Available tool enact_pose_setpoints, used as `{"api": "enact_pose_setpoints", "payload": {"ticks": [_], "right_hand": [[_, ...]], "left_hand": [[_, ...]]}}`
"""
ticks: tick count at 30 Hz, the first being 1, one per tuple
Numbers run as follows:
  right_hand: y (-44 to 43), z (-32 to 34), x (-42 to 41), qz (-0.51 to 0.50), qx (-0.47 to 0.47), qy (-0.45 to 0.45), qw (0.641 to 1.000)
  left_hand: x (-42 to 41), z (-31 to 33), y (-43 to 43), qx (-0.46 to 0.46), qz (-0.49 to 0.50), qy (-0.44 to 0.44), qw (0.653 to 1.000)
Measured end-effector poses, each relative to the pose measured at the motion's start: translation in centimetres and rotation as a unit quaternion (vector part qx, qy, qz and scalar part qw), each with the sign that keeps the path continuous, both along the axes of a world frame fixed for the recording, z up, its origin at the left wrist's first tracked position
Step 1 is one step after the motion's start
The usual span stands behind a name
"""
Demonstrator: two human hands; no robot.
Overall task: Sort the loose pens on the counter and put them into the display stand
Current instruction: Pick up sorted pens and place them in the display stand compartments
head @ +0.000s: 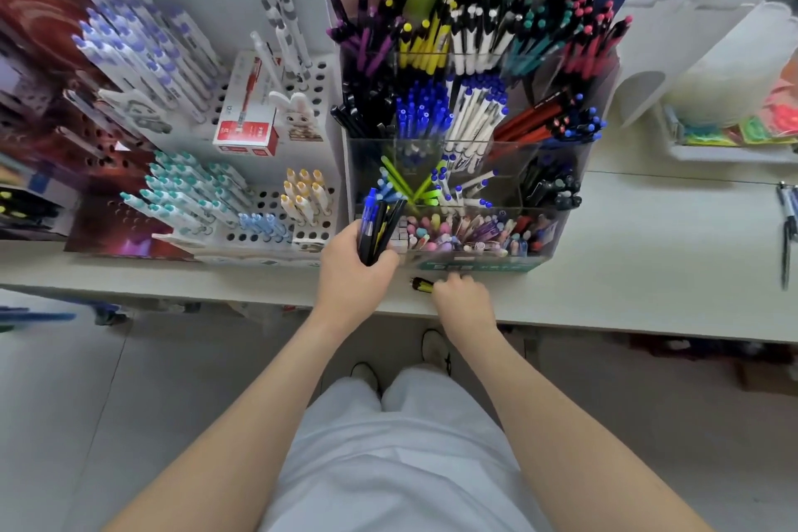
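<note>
Gripped upright in left hand (354,268): bundle of blue, black and yellow pens (379,225). Pinched at one end by right hand (464,302): black-and-yellow pen (421,285), flat on counter (626,272), between both hands. Directly beyond both: display stand (475,264), compartments filled.

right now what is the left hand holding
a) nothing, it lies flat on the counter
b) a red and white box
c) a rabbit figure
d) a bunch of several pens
d: the left hand grips a bunch of pens, blue, black and yellow, while the right hand curls its fingers onto a yellow and black pen lying on the counter.
</note>
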State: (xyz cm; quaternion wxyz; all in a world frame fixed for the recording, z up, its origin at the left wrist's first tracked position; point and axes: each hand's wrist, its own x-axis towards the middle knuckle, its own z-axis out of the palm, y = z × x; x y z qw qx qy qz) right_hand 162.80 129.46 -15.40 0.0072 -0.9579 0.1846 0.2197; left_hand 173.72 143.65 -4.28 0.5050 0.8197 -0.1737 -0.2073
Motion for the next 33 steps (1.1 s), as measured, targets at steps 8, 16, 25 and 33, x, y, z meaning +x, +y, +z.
{"api": "enact_pose_setpoints", "payload": {"ticks": [8, 16, 25, 33], "right_hand": [[-1.1, 3.7, 1.3, -0.125, 0.322, -0.232, 0.909], [-1.4, 14.7, 4.0, -0.255, 0.490, -0.449, 0.702], [-4.1, 22.8, 6.7, -0.280, 0.545, -0.511, 0.602], [-6.9, 25.6, 9.1, -0.239, 0.571, -0.537, 0.573]], "left_hand": [[1.8, 1.6, -0.5, -0.026, 0.043, 0.017, 0.999], [3.3, 4.9, -2.4, -0.107, 0.001, 0.053, 0.993], [5.6, 10.0, -5.1, -0.135, -0.009, 0.016, 0.991], [8.3, 13.5, -7.1, -0.163, -0.003, -0.004, 0.987]]}}
